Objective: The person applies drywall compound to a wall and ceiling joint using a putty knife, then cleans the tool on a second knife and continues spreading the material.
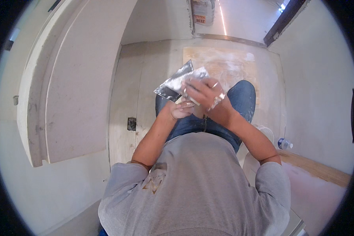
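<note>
Two broad metal putty knives meet in front of my lap. The darker blade [170, 93] lies underneath, streaked with white compound, and its handle end runs down to my left hand [181, 109], whose fingers are closed round it. Over it lies a brighter blade [200, 72], partly covered by my right hand [208, 92]. The fingers of that hand are curled over this second knife, slightly blurred, with white smears on the knuckles and wrist. Both handles are mostly hidden by my hands.
Beyond my knees a stained board [220, 55] lies on the pale floor. A white bucket [266, 133] and a clear bottle [284, 144] stand at my right. A wooden strip [314, 167] runs along the right. A large white panel [76, 86] rises at left; a labelled container [203, 11] stands at the back.
</note>
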Demonstrator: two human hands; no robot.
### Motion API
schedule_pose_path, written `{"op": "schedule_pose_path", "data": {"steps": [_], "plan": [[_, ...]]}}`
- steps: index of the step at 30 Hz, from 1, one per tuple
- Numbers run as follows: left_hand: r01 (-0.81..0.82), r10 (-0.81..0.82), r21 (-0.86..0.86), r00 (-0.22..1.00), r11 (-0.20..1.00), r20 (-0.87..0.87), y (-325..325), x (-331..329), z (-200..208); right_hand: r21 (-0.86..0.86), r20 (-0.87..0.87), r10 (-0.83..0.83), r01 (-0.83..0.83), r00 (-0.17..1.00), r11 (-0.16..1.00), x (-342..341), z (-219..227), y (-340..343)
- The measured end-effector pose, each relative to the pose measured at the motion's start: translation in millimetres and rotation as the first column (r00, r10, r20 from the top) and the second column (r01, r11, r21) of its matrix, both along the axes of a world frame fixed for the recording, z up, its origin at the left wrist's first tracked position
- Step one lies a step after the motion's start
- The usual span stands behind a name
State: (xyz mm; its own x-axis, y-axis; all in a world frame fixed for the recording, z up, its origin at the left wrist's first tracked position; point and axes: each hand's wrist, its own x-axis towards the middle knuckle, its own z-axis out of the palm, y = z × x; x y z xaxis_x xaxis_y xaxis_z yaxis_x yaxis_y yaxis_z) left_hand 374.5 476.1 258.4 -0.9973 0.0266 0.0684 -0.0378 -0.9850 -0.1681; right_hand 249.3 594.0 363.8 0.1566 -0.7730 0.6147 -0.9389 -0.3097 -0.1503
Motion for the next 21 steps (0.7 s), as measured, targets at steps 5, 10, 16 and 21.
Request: {"op": "schedule_pose_path", "data": {"steps": [5, 10, 16, 21], "plan": [[0.031, -0.041, -0.087, 0.992, 0.996, -0.119, 0, -9, 11, -0.043, 0.08, -0.067, 0.07, 0.995, 0.997, 0, -5, -4], [0.014, -0.038, -0.173, 0.99, 0.985, -0.135, -2, -8, 11, -0.014, 0.131, -0.066, 0.069, 0.989, 0.998, -5, -2, -7], [-0.039, 0.039, -0.111, 0.999, 0.993, -0.001, -5, -4, -5, 0.002, 0.067, -0.072, 0.072, 0.995, 0.997, -2, -4, -3], [-0.011, 0.006, -0.135, 0.999, 0.991, -0.041, -3, -8, 5, 0.009, 0.159, -0.127, 0.127, 0.979, 0.992, -3, 5, -2]]}}
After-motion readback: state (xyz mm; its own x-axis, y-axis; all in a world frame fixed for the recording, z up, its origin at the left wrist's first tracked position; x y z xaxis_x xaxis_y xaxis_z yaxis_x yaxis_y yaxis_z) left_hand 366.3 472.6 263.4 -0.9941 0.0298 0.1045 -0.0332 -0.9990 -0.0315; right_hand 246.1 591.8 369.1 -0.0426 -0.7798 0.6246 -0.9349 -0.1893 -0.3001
